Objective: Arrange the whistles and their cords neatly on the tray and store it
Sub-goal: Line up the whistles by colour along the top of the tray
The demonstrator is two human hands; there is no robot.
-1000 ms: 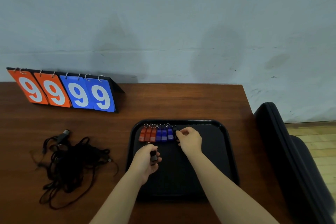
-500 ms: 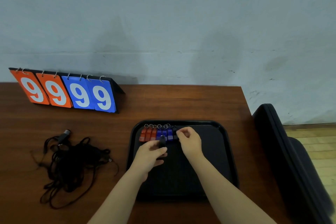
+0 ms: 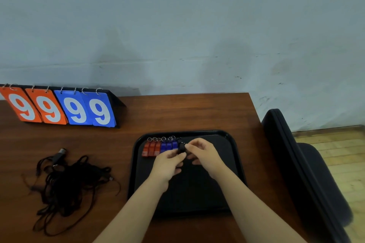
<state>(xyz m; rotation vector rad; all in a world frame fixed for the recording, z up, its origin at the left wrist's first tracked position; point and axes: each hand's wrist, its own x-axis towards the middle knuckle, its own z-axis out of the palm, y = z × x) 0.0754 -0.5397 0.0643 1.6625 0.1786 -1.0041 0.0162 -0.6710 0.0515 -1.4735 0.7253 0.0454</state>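
One black whistle (image 3: 181, 147), pinched between my left hand (image 3: 167, 162) and right hand (image 3: 204, 154), should sit flush beside the blue whistles (image 3: 168, 146).

Row of whistles (image 3: 160, 147) crowds the tray's (image 3: 194, 191) far-left corner; its right half lies open. Tangled cords (image 3: 67, 181) cover the surface's (image 3: 187, 112) left side, and a scoreboard (image 3: 65, 108) lines its far-left edge.

Dim, even indoor light leaves soft shadows on the wall (image 3: 177, 25), the wide lens bows the tabletop (image 3: 187, 112) edge, and the picture looks slightly soft throughout.
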